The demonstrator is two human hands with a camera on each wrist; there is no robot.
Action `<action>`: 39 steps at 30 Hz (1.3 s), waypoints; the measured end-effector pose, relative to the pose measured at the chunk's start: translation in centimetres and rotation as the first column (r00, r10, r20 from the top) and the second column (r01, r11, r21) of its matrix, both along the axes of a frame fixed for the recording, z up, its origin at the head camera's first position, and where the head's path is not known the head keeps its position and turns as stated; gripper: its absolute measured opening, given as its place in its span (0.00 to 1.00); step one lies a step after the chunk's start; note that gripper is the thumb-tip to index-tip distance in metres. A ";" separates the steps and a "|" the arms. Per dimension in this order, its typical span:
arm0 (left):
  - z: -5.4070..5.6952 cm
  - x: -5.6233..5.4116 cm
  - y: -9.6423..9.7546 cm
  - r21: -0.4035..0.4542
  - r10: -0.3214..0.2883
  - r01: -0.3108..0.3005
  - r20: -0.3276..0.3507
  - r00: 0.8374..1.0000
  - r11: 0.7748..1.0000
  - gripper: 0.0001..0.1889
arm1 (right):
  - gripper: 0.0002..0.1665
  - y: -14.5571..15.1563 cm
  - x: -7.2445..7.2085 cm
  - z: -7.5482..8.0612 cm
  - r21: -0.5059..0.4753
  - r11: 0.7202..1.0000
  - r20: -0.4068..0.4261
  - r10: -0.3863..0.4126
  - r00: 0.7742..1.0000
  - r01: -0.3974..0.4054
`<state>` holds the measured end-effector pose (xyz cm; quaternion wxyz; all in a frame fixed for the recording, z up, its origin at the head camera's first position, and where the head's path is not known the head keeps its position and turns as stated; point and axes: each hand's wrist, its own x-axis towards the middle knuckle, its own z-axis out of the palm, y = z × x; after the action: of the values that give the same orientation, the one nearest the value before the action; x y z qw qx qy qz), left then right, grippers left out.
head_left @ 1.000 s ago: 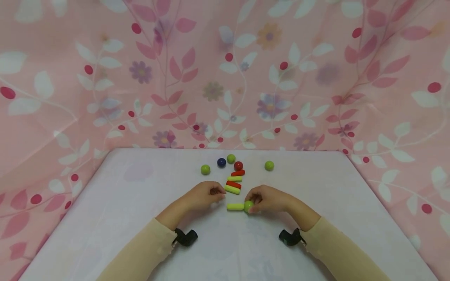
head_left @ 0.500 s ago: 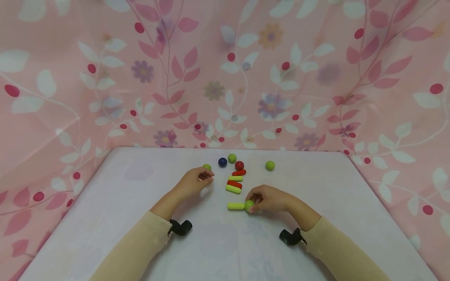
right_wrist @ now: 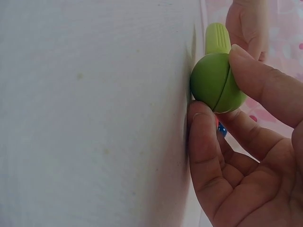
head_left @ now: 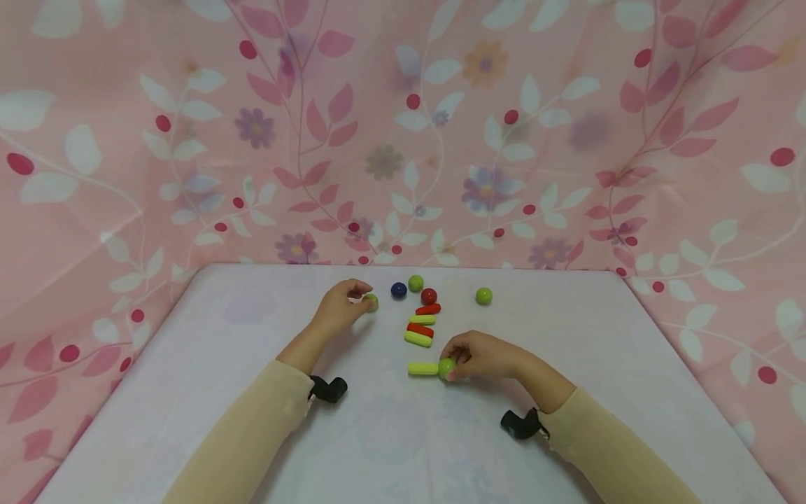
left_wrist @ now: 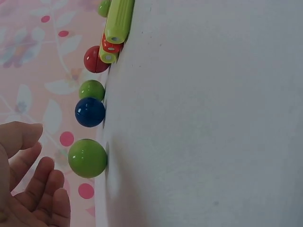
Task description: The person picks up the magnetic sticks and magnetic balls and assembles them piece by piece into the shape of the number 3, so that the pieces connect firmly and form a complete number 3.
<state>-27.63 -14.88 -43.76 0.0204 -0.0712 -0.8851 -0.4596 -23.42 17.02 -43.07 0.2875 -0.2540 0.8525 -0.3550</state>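
My right hand (head_left: 485, 355) pinches a green ball (right_wrist: 210, 80) between thumb and fingers, low at the white table. A yellow-green rod (head_left: 422, 369) meets the ball's left side, end on. Farther back on the left, my left hand (head_left: 338, 308) is beside another green ball (left_wrist: 88, 158). In the left wrist view its fingers are spread loosely, with a gap between them and that ball. Right of it sit a dark blue ball (head_left: 399, 290), a green ball (head_left: 415, 283) and a red ball (head_left: 429, 296).
Between the hands lie red and yellow-green rods, with a yellow-green rod (head_left: 418, 339) nearest me and a red rod (head_left: 428, 309) farthest. One more green ball (head_left: 483, 296) sits at the back right. A floral curtain (head_left: 403, 140) hangs behind the white table (head_left: 189, 392).
My left hand has moved away from the rods, leftward and back, to the green ball at the far left. The right hand stays in place with its ball and rod.
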 end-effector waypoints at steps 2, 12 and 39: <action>-0.1 -0.3 0.0 -0.007 0.000 0.000 0.021 1.000 1.000 0.19 | 0.14 0.0 0.0 0.0 0.000 1.000 0.002 0.001 1.000 -0.001; -0.6 -1.7 0.2 -0.041 -0.008 0.013 0.134 0.991 0.999 0.20 | 0.14 0.0 -0.2 -0.2 -0.003 1.000 -0.002 0.008 1.000 -0.008; -1.1 -1.2 0.1 -0.039 -0.027 0.033 0.143 0.989 0.999 0.16 | 0.14 0.0 0.1 0.1 -0.006 1.000 -0.004 0.007 1.000 -0.007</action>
<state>-28.81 -14.73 -44.85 -0.0510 -0.0519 -0.8925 -0.4452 -23.29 17.06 -43.02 0.2865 -0.2585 0.8511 -0.3559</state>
